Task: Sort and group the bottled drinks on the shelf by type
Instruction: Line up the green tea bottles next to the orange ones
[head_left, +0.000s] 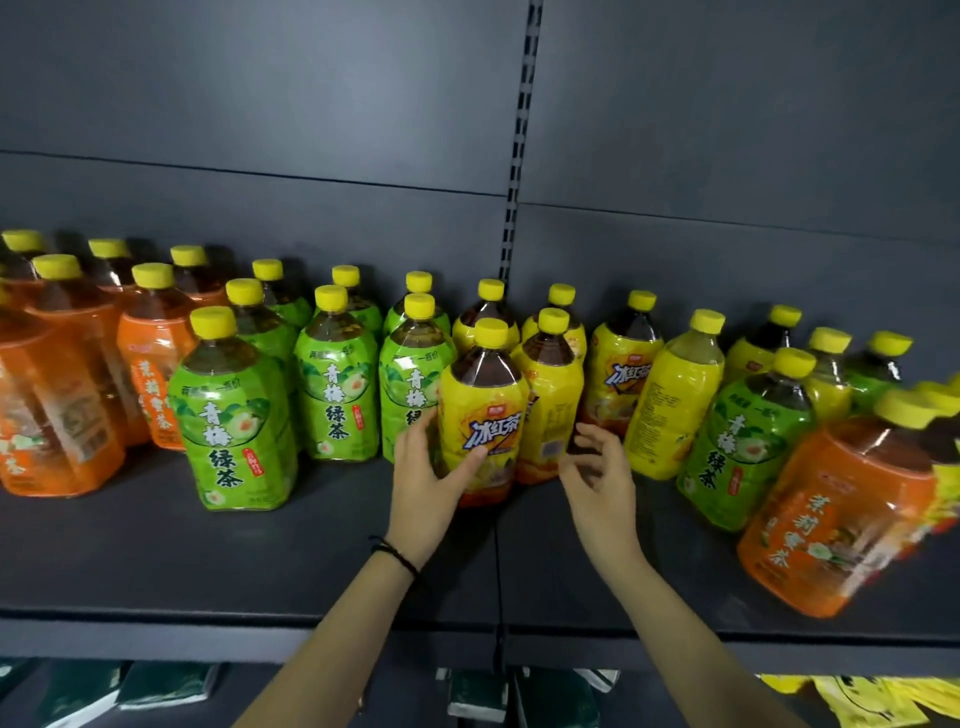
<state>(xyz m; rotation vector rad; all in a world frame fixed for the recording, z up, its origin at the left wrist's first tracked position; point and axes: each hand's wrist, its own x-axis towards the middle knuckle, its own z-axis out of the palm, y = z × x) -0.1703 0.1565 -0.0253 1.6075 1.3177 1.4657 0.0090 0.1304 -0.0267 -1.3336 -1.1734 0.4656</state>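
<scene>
On a dark shelf (260, 561) stand bottled teas with yellow caps. Orange-label bottles (57, 395) group at the left, green-label bottles (236, 415) beside them, yellow-label bottles (618, 374) in the middle. My left hand (428, 475) grips the front yellow-label bottle (483, 415), thumb across its label and fingers behind its left side. My right hand (597, 475) hovers just right of it, fingers loosely curled, holding nothing, in front of a second yellow-label bottle (550, 400). At the right stand a green-label bottle (748, 441) and an orange-label bottle (841, 504) among more yellow ones.
The grey back panel (311, 104) rises behind the rows, with a slotted upright (519, 156) near the middle. The shelf's front lip (208, 634) runs across below my wrists. Dark green packets (166, 686) and yellow packets (872, 701) lie on the level below.
</scene>
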